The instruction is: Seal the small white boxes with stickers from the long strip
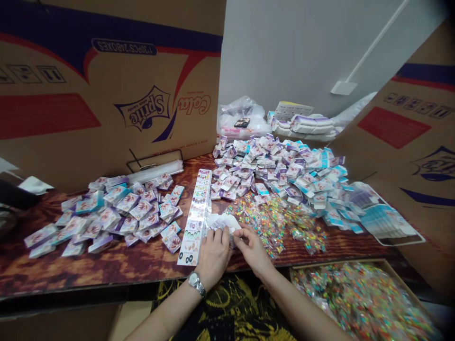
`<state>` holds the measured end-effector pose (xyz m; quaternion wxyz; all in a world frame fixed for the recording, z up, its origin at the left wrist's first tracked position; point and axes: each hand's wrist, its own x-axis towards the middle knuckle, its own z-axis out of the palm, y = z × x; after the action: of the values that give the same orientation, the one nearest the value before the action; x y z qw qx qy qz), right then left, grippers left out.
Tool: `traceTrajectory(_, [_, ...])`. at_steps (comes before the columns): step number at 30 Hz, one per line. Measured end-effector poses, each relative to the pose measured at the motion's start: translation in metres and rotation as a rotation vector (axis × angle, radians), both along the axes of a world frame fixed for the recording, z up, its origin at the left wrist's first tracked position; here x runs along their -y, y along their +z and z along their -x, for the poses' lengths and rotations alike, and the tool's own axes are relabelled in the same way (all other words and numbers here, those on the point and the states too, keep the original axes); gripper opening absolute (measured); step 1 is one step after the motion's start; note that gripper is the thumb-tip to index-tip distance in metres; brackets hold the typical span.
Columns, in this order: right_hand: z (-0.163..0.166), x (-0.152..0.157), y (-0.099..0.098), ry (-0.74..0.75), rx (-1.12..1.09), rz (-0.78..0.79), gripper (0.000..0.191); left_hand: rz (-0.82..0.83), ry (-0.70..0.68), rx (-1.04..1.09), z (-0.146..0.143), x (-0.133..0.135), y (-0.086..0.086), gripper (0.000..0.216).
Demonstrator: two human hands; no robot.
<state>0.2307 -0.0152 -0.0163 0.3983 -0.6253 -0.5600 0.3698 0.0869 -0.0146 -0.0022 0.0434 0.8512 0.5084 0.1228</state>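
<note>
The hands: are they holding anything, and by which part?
Pale packaging, apparently: the left hand covers its near side, the right hand is at its right edge; the exact grips are hidden.

My feed comes from one head-worn camera: I look forward and down across the counter (142,270), the left hand (215,251) and right hand (253,251) close in at lower centre, the wearer's lap (249,310) nearest, the wall (284,47) farthest.
</note>
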Motion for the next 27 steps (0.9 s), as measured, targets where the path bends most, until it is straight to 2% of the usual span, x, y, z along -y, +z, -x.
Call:
traceTrajectory(2, [-0.002, -0.002, 0.012, 0.059, -0.032, -0.008, 0.016, 0.015, -0.005, 0.1, 0.004, -0.003, 0.003, 0.042])
traceTrajectory(4, [-0.006, -0.002, 0.024, 0.104, 0.006, -0.094, 0.02, 0.06, 0.011, 0.245, 0.01, -0.006, 0.003, 0.039])
traceTrajectory(8, [-0.01, 0.001, 0.039, 0.194, 0.198, -0.332, 0.027, 0.078, 0.021, 0.48, 0.019, -0.009, 0.004, 0.053])
traceTrajectory(10, [-0.009, 0.003, 0.043, 0.27, 0.229, -0.355, 0.023, 0.076, -0.015, 0.511, 0.021, -0.008, 0.007, 0.057])
traceTrajectory(14, [-0.005, 0.001, 0.049, 0.307, 0.069, -0.24, 0.024, 0.086, -0.046, 0.499, 0.024, -0.007, 0.014, 0.05])
traceTrajectory(19, [0.002, -0.007, 0.06, 0.152, -0.278, -0.045, 0.029, 0.082, -0.113, 0.416, 0.026, -0.006, 0.021, 0.044])
traceTrajectory(21, [0.005, -0.011, 0.063, 0.151, -0.357, 0.018, 0.025, 0.091, -0.117, 0.386, 0.027, -0.006, 0.023, 0.04])
traceTrajectory(24, [0.006, -0.017, 0.065, 0.156, -0.407, 0.082, 0.02, 0.08, -0.121, 0.364, 0.027, -0.006, 0.021, 0.039])
traceTrajectory(27, [0.007, -0.017, 0.068, 0.135, -0.289, 0.044, 0.013, 0.063, -0.07, 0.366, 0.026, -0.004, 0.016, 0.053])
